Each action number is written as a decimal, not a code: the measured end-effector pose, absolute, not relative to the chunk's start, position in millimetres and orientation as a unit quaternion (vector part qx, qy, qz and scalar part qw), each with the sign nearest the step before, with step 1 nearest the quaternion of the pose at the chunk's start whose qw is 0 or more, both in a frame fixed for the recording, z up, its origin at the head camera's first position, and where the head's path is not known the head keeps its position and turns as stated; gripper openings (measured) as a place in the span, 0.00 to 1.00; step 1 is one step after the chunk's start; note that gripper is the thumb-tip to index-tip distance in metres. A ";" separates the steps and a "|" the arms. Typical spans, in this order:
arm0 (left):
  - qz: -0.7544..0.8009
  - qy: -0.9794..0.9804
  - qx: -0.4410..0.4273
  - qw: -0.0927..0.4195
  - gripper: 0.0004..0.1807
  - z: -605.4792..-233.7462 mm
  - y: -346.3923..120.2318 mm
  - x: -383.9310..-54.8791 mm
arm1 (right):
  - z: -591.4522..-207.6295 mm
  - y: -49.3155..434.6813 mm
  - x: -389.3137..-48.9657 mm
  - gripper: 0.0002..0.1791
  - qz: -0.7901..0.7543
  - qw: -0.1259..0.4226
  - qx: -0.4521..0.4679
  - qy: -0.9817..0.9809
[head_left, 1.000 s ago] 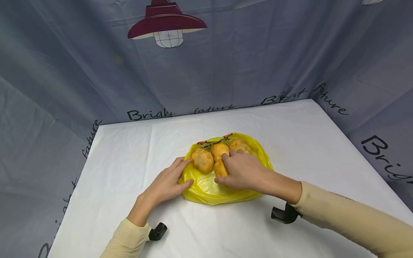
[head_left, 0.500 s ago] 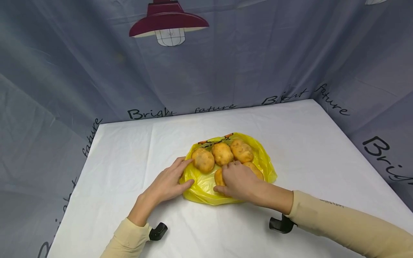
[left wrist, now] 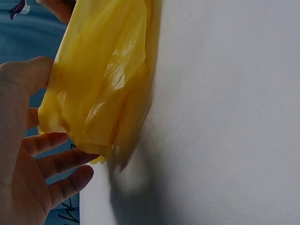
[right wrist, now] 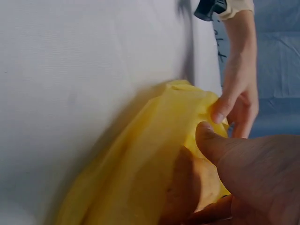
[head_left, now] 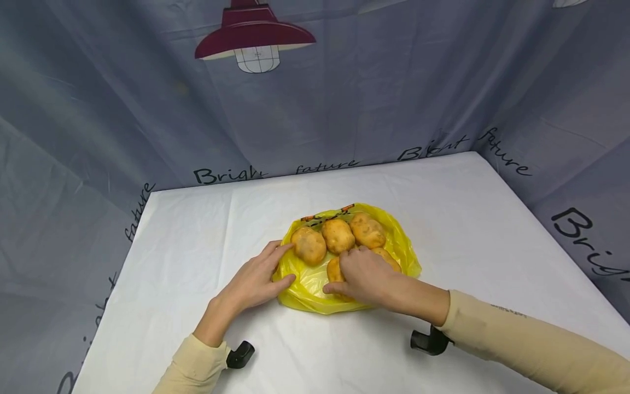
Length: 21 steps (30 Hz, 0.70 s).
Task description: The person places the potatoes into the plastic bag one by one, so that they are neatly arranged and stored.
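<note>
A yellow plastic bag lies spread open on the white table, with several potatoes in it. In the head view, one potato is at the left, others along the back. My left hand rests at the bag's left rim, fingers spread and fairly straight; in the left wrist view its fingers touch the outside of the bag. My right hand reaches inside with curled fingers over a front potato, the thumb at its near side. The right wrist view shows that potato below the thumb; the fingertips are mostly hidden.
The white-covered table extends around the bag on all sides. Grey-blue curtains with printed lettering and a red lamp picture stand behind and beside it. A black wrist mount sticks out from each sleeve.
My right hand has moved nearer, from the middle potatoes to the front of the bag, uncovering the back-right potato and one at the right. My left hand has stayed at the rim.
</note>
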<state>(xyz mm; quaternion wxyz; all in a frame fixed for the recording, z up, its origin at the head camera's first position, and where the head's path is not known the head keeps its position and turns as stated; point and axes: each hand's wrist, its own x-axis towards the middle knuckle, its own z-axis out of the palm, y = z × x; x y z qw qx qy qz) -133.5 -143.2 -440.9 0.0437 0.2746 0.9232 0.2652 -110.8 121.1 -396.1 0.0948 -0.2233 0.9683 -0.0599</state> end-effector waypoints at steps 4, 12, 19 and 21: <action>0.257 0.927 0.270 0.042 0.38 -440.0 -145.4 -134.8 | -386.5 121.7 -115.8 0.32 -0.065 0.086 -0.225 0.968; 0.237 0.935 0.261 0.027 0.41 -429.1 -151.8 -140.7 | -365.9 128.5 -142.3 0.39 -0.070 -0.002 -0.238 0.969; 0.204 0.939 0.277 0.001 0.43 -414.1 -155.3 -153.2 | -351.1 135.6 -172.8 0.43 -0.071 -0.030 -0.240 0.968; 0.195 0.940 0.281 -0.008 0.44 -407.4 -155.7 -158.0 | -347.7 136.9 -181.3 0.43 -0.065 -0.036 -0.238 0.968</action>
